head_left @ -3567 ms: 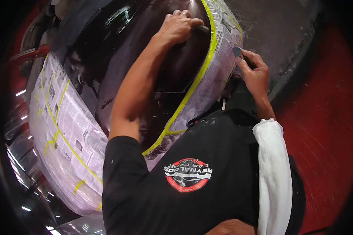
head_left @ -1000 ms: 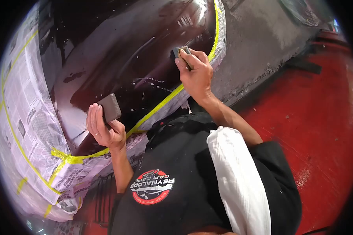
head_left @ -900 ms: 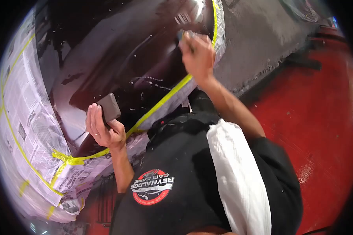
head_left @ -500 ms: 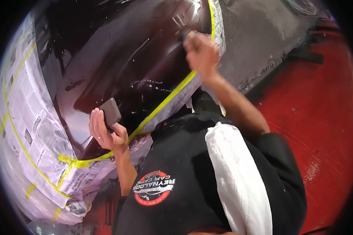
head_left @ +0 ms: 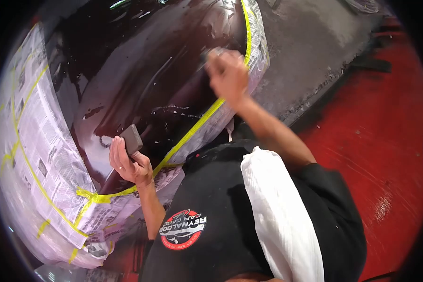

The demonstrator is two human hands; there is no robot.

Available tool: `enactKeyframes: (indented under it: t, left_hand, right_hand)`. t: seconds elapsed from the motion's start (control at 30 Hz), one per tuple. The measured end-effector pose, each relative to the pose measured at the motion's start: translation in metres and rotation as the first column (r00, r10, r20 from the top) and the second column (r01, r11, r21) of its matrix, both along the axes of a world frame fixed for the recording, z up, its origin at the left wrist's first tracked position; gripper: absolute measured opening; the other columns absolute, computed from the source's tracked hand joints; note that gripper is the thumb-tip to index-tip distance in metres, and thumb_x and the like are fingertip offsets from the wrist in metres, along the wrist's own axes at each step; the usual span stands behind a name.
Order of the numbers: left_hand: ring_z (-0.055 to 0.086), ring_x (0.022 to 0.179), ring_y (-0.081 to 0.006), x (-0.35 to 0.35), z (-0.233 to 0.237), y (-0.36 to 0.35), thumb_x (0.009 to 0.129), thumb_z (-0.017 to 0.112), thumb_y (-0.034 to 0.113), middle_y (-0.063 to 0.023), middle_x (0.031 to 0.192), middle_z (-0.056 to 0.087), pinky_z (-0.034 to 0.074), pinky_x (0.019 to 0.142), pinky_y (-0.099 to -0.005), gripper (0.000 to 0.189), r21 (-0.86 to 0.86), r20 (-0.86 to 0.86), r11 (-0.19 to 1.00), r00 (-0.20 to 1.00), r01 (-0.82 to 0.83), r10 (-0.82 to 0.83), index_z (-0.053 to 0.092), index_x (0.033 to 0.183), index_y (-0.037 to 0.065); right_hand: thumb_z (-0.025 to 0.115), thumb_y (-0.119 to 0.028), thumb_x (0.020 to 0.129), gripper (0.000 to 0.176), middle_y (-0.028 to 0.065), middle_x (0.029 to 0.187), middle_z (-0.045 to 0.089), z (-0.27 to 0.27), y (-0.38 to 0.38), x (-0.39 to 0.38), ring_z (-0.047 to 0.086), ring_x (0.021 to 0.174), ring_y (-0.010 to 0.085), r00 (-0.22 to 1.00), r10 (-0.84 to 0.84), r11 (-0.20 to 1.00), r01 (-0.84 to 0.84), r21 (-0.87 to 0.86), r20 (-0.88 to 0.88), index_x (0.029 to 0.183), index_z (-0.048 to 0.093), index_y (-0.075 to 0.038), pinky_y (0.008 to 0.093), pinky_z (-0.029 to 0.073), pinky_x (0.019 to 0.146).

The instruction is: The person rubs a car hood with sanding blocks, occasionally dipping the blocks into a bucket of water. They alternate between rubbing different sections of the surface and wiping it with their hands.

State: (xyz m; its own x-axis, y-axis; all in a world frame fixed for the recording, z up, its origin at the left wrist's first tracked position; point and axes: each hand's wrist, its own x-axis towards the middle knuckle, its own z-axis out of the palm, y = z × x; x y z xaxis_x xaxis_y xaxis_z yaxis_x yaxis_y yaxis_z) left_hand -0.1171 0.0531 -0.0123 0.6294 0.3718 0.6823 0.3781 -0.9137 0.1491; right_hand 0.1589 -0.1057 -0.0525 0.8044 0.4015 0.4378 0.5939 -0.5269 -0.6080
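Observation:
A glossy dark maroon panel (head_left: 145,75), wet with streaks and pale drops, lies in front of me. Near its lower edge my left hand (head_left: 130,162) grips a grey rectangular block (head_left: 131,139) between thumb and fingers. My right hand (head_left: 228,75) is over the panel's right side, closed and blurred by motion. Something small and dark shows at its fingertips, too smeared to name. Yellow tape (head_left: 192,134) runs along the panel's edge, beneath my right wrist.
Printed masking paper (head_left: 56,174) under clear film covers the left side. Grey floor (head_left: 310,51) and red floor (head_left: 385,141) lie to the right. A white cloth (head_left: 282,211) hangs down the front of my black shirt (head_left: 211,202).
My right hand has moved left and slightly down over the panel. My left hand still holds the grey block in nearly the same place. The view has shifted slightly.

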Motion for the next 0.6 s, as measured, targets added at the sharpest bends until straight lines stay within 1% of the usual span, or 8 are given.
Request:
enactKeyframes:
  t: [0.07,0.17,0.27,0.33,0.4,0.47,0.57,0.6]
  left_hand:
    - [0.064,0.114,-0.0366,0.0,-0.001,-0.001,0.093,0.058,-0.001,-0.0168,0.125,0.066,0.049,0.101,-0.0451,0.034,0.023,0.014,1.0,1.0,-0.011,0.011,0.059,0.127,0.0]
    - [0.064,0.113,-0.0368,0.004,-0.001,0.002,0.092,0.058,-0.002,-0.0169,0.124,0.066,0.049,0.101,-0.0459,0.035,0.029,0.038,1.0,0.999,-0.003,0.002,0.059,0.127,0.001]
    - [0.064,0.112,-0.0381,0.003,-0.003,-0.004,0.094,0.056,-0.002,-0.0193,0.125,0.065,0.048,0.102,-0.0432,0.037,-0.035,0.063,0.993,0.991,-0.114,0.116,0.057,0.131,-0.001]
    - [0.065,0.111,-0.0377,0.003,-0.006,-0.006,0.097,0.056,0.002,-0.0204,0.125,0.065,0.05,0.099,-0.0415,0.032,-0.132,0.145,0.968,0.962,-0.211,0.23,0.057,0.129,-0.003]
    - [0.068,0.102,-0.0397,0.001,-0.01,-0.001,0.1,0.057,0.005,-0.0223,0.118,0.067,0.055,0.088,-0.0433,0.03,-0.046,0.167,0.947,0.932,-0.318,0.321,0.055,0.127,-0.006]
    - [0.071,0.092,-0.0378,0.015,-0.005,-0.012,0.1,0.058,0.007,-0.025,0.109,0.068,0.057,0.078,-0.0424,0.028,-0.032,0.264,0.875,0.84,-0.483,0.474,0.055,0.122,-0.01]
    - [0.069,0.081,-0.0289,0.056,-0.019,-0.036,0.099,0.065,0.017,-0.024,0.1,0.069,0.053,0.067,-0.0394,0.031,-0.407,0.477,0.868,0.744,-0.286,0.469,0.056,0.108,-0.011]
    - [0.069,0.078,-0.0299,0.076,-0.035,-0.044,0.098,0.066,0.021,-0.0239,0.097,0.069,0.053,0.066,-0.0391,0.036,-0.356,0.468,0.888,0.768,-0.291,0.438,0.056,0.108,-0.012]
  right_hand:
    - [0.074,-0.026,0.086,0.027,0.0131,0.098,0.074,0.0,-0.013,0.048,0.069,0.096,0.0331,0.981,-0.119,0.993,0.119,-0.005,-0.152,0.105,0.076,-0.008,0.0421,0.053,0.087]
    - [0.071,-0.02,0.085,0.02,0.0168,0.103,0.073,-0.003,-0.035,0.061,0.068,0.1,0.0339,0.956,-0.099,0.991,0.121,0.063,-0.277,0.103,0.077,-0.011,0.0413,0.052,0.09]
    - [0.07,-0.022,0.087,0.03,0.0171,0.11,0.072,-0.002,-0.069,0.05,0.069,0.103,0.0336,0.842,-0.179,0.95,0.283,0.134,-0.509,0.115,0.073,-0.012,0.0402,0.052,0.092]
    - [0.07,-0.025,0.09,0.039,0.0077,0.091,0.071,-0.016,-0.108,0.042,0.066,0.08,0.0156,0.84,-0.278,0.926,0.363,0.102,-0.467,0.125,0.065,-0.008,0.0318,0.052,0.076]
    - [0.066,-0.023,0.093,0.054,0.0066,0.082,0.065,-0.068,-0.169,0.053,0.063,0.073,0.0168,0.811,-0.333,0.928,0.372,-0.015,-0.482,0.142,0.046,-0.012,0.0337,0.052,0.066]
    - [0.06,-0.02,0.096,0.057,0.0055,0.075,0.059,-0.056,-0.213,0.064,0.061,0.069,0.0164,0.555,-0.294,0.865,0.501,0.031,-0.778,0.148,0.036,-0.016,0.0335,0.05,0.056]
    - [0.054,-0.015,0.096,0.058,0.0157,0.09,0.067,-0.054,-0.259,0.086,0.067,0.071,0.027,0.471,-0.368,0.795,0.607,-0.008,-0.802,0.15,0.031,-0.008,0.0432,0.054,0.07]
    - [0.052,-0.015,0.097,0.055,0.0178,0.092,0.068,-0.062,-0.273,0.098,0.069,0.075,0.029,0.492,-0.472,0.81,0.569,-0.14,-0.731,0.148,0.034,-0.008,0.0434,0.054,0.072]
